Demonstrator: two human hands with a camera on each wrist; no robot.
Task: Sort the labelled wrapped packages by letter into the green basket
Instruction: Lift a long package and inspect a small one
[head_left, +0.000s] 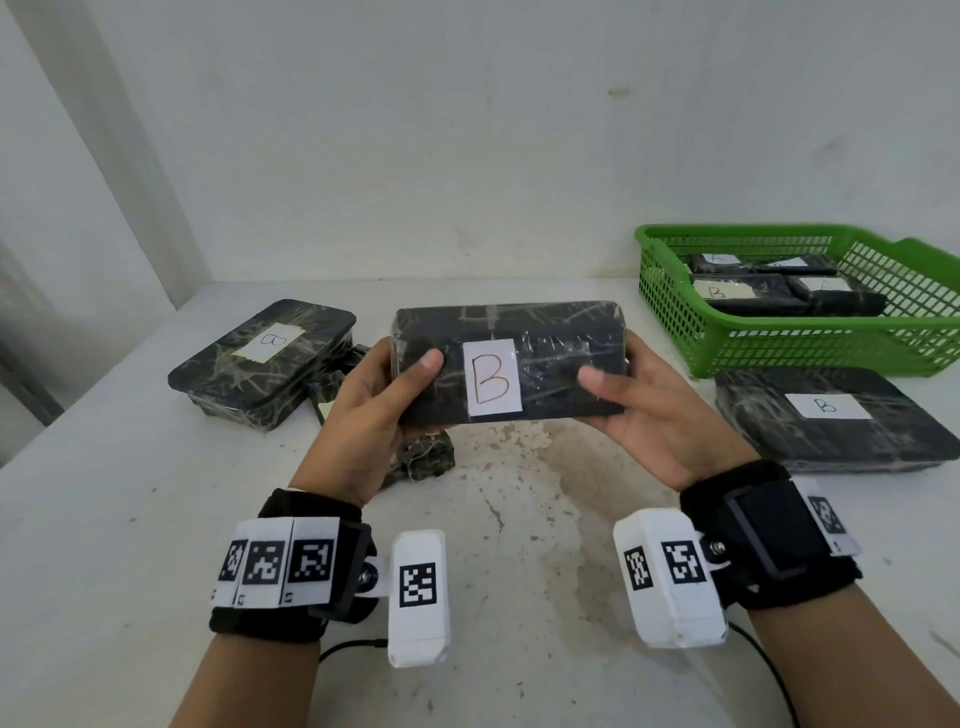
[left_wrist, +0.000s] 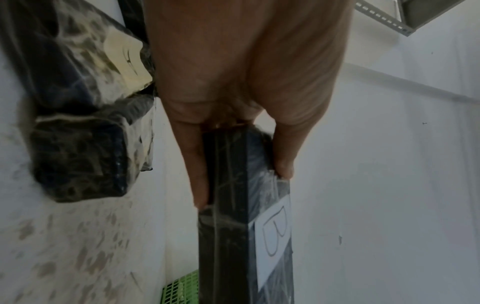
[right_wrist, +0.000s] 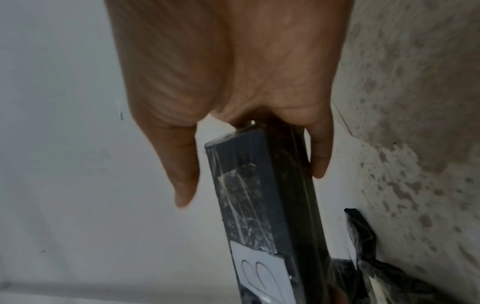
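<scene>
Head view: left hand (head_left: 358, 410) and right hand (head_left: 660, 415) pinch B package (head_left: 509, 364) ends above table (head_left: 104, 519).

We wear black wrist straps (head_left: 291, 512) carrying white camera blocks (head_left: 418, 597) with black square-code markers; thin black cables (head_left: 353, 647) trail.

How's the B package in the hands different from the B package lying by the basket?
The held package is off the table, gripped at its ends by the left hand and right hand; the right package lies flat on the table, untouched. The held one tilts its label toward the camera; the other's label faces up. The held label stands tall, the other lies wide. Both are dark, plastic-wrapped and marked B.
</scene>
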